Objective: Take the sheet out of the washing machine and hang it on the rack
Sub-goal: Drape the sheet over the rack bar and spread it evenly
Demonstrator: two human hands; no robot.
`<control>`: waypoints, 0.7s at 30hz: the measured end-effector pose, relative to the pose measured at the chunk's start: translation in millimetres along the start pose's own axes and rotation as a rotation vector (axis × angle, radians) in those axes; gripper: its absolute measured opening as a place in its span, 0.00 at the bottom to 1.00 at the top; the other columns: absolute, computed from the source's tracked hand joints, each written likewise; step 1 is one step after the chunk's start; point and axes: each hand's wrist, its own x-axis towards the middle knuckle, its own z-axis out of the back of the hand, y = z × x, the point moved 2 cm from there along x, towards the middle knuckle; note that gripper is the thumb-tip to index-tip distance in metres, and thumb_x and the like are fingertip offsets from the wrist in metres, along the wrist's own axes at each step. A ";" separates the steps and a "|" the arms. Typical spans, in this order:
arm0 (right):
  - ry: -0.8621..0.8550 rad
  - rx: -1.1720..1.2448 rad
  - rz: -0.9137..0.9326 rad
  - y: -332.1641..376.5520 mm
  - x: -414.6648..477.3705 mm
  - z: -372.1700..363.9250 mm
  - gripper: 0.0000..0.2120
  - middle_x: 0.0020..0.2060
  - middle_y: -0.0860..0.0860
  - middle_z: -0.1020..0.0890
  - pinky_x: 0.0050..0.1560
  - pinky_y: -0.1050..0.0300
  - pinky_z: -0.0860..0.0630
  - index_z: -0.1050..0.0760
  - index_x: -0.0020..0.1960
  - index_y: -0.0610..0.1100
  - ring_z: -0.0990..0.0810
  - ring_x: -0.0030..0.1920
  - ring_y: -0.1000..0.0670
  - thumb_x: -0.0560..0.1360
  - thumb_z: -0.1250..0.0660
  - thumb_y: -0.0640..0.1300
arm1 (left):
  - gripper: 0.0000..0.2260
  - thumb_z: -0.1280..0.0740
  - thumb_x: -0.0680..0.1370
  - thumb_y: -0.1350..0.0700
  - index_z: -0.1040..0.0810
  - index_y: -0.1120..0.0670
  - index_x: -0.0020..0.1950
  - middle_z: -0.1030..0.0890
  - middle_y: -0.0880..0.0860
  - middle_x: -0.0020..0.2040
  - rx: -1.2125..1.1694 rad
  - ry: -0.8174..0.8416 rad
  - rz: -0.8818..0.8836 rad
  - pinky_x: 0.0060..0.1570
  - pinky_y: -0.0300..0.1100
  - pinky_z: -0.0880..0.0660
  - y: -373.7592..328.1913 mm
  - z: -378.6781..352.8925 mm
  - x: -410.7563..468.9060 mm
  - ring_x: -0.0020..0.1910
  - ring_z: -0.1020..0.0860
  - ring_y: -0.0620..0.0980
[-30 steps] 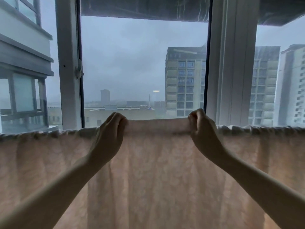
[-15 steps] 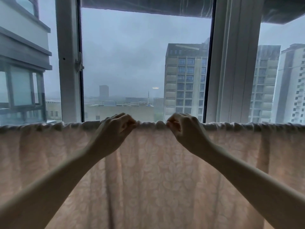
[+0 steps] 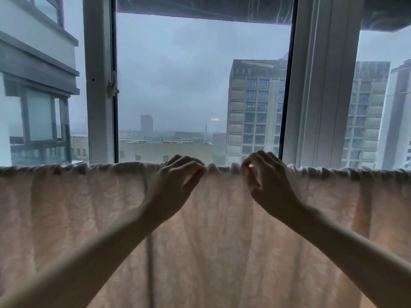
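A pale pink patterned sheet (image 3: 218, 230) hangs over a horizontal rack bar that it hides, its gathered top fold running across the whole view at about chest height. My left hand (image 3: 175, 183) pinches the top fold just left of centre. My right hand (image 3: 264, 181) pinches the same fold a short way to the right, thumb and fingers curled on the cloth. A bunched stretch of fold lies between the two hands. The washing machine is not in view.
Right behind the sheet stands a large window with white frames (image 3: 99, 85) and a thick post (image 3: 320, 85) on the right. A window latch (image 3: 112, 86) sits on the left frame. Grey sky and tall buildings lie outside.
Both hands slid along the top fold toward each other from a wide spread, bunching the cloth between them. In the last half second they shifted slightly and keep pinching the fold.
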 end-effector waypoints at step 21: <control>0.085 0.003 0.264 132.9 37.0 -82.1 0.09 0.50 0.52 0.19 0.45 0.49 0.22 0.22 0.56 0.48 0.21 0.50 0.48 0.77 0.34 0.48 | 0.17 0.36 0.78 0.56 0.24 0.58 0.67 0.18 0.55 0.57 0.306 0.122 0.164 0.57 0.46 0.24 108.7 105.5 -54.9 0.54 0.20 0.52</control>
